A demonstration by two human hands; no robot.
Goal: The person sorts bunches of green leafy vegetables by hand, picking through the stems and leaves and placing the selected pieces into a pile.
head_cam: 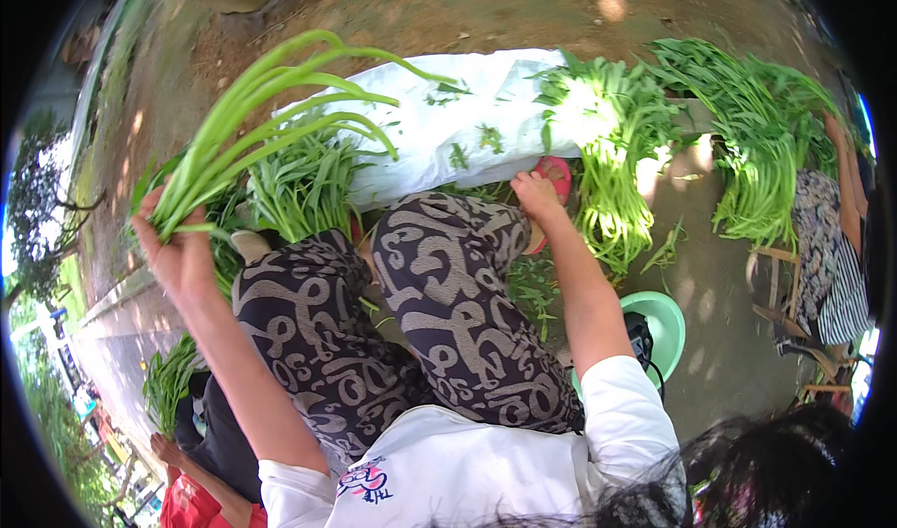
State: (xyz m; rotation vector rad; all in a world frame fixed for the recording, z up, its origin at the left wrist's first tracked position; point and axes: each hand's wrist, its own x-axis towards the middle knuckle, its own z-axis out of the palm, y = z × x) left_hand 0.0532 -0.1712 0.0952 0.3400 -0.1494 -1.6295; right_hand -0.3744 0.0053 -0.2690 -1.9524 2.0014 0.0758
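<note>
My left hand (pixel 175 251), raised at the left, grips a bunch of long green stems (pixel 242 125). The bunch looks like water spinach, its tips arching right over a white plastic sheet (pixel 427 118). Below those stems lies a pile of leafy greens (pixel 305 184). My right hand (pixel 537 193) is beside my knee, close to a pink sandal (pixel 559 177) on my foot. Its fingers curl downward, and whatever may be under them is hidden. A sunlit heap of leafy stems (pixel 617 156) rests at the sheet's right end.
Another heap of greens (pixel 757 142) lies far right, near a seated person (pixel 820 247). At lower left, a person in red (pixel 203 496) holds greens (pixel 170 381). A pale green basin (pixel 662 332) containing a dark object stands by my right arm. Loose leaves (pixel 532 290) litter the ground.
</note>
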